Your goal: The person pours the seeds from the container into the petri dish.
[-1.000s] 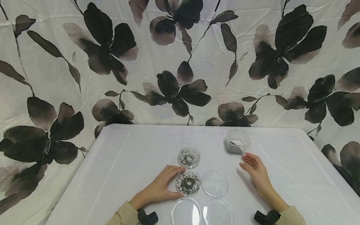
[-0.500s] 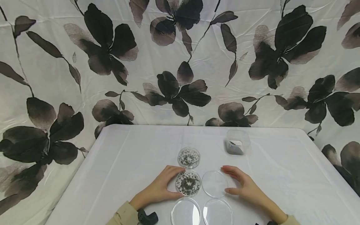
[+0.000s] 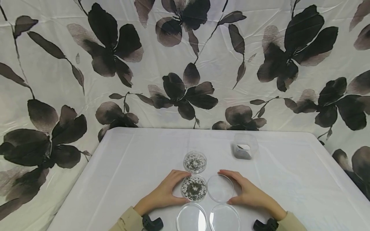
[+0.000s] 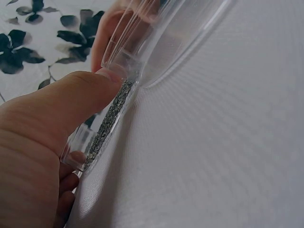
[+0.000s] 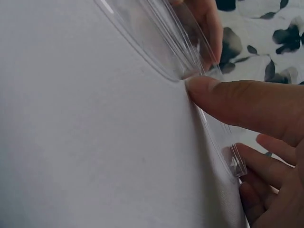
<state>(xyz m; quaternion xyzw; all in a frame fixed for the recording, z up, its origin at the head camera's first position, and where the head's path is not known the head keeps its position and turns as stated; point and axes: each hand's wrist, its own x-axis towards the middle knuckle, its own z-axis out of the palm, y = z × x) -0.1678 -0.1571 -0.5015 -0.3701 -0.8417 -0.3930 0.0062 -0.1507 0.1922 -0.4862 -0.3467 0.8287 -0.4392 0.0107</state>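
Note:
In the head view my left hand (image 3: 166,191) curves round a clear petri dish (image 3: 196,201) of dark and white specks, thumb at the near rim and fingers at the far rim. The left wrist view shows a layer of dark grey-green grains inside that dish (image 4: 110,121), at the thumb. My right hand (image 3: 251,193) grips a clear petri dish lid (image 3: 221,189) the same way, thumb near and fingers far. It lies on the white cloth just right of the filled dish. Nothing shows inside the lid (image 5: 216,135) in the right wrist view.
Another speckled petri dish (image 3: 195,162) stands directly behind the left one. Two clear round dish pieces, one at left (image 3: 192,218) and one at right (image 3: 224,219), lie at the near side. A transparent box (image 3: 253,142) with dark and white contents stands farther back right.
My right hand has come from beside the transparent box, leftward and nearer, and now holds the clear lid. My left hand keeps its hold on the speckled dish.

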